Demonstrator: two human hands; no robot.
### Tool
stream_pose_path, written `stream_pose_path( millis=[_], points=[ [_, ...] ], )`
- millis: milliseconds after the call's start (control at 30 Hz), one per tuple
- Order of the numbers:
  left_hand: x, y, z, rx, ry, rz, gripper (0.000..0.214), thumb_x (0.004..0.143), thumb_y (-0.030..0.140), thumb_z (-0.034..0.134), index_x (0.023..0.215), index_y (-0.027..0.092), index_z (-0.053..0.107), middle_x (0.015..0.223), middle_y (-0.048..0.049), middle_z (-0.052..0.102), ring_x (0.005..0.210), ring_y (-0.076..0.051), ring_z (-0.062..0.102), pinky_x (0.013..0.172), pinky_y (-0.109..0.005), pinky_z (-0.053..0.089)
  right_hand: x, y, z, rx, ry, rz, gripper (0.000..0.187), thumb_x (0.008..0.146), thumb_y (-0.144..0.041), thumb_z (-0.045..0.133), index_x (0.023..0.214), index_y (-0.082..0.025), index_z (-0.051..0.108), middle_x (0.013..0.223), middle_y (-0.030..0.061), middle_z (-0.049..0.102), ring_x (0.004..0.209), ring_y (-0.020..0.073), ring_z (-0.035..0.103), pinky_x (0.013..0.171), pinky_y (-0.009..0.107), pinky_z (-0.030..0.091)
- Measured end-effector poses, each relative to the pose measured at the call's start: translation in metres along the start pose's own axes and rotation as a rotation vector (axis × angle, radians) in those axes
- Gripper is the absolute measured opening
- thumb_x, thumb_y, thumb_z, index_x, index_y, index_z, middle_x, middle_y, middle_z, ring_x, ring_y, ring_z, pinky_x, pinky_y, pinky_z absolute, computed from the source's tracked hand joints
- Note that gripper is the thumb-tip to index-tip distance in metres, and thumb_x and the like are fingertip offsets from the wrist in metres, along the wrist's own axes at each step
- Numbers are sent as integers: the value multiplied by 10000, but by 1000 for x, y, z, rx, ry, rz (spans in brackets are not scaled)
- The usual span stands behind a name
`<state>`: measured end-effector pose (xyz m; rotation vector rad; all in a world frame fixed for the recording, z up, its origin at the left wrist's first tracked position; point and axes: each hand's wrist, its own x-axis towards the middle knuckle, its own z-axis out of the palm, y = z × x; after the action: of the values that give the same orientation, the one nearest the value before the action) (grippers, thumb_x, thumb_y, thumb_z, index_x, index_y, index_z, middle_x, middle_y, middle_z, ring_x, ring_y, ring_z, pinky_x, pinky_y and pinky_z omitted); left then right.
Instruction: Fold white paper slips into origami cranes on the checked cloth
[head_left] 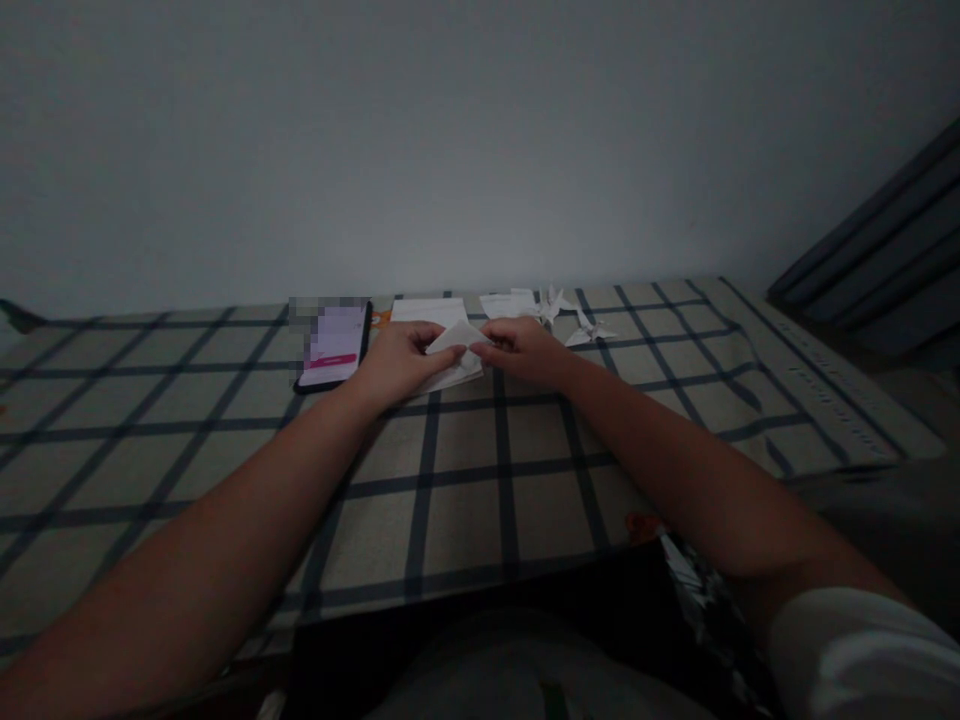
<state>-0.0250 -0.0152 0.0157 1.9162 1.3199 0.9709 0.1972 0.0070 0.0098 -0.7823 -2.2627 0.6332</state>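
Note:
Between my two hands is a folded sheet of white paper [454, 340], held just above the checked tablecloth with a pointed corner facing away from me. My left hand [401, 362] grips its left side, thumb lying across the front. On the other side my right hand [521, 350] pinches the paper's right edge between thumb and curled fingers. The fingers behind the paper are partly hidden. Just beyond my left hand lies a flat stack of white paper [427, 309]. Folded paper figures, one [553, 303] farther back and another [589, 329] nearer, rest beyond my right hand.
A phone [335, 345] with a lit screen stands or lies left of my hands; I cannot tell which. More white paper [508, 304] sits by the figures. The checked tablecloth [465, 510] reaches back to a plain wall [480, 150]. Dark pleated fabric [885, 240] is at the right.

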Motion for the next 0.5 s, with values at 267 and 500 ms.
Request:
stream_pose_path(
  millis=[267, 500],
  points=[
    [4, -5, -12, 82, 98, 37, 352, 717, 468, 771, 834, 138, 805, 760, -67, 746, 684, -176, 619, 625, -266, 445, 1, 2, -8, -30, 113, 19, 334, 885, -445, 555, 670, -209, 457, 620, -38, 417, 620, 119, 362, 603, 287, 258],
    [6, -6, -13, -28, 70, 8, 337, 708, 425, 744, 877, 141, 807, 820, -85, 774, 736, -198, 664, 693, -288, 507, 1, 6, -7, 106, 206, 115, 327, 885, -472, 587, 733, -187, 537, 664, -17, 505, 641, 122, 440, 603, 276, 325]
  ],
)
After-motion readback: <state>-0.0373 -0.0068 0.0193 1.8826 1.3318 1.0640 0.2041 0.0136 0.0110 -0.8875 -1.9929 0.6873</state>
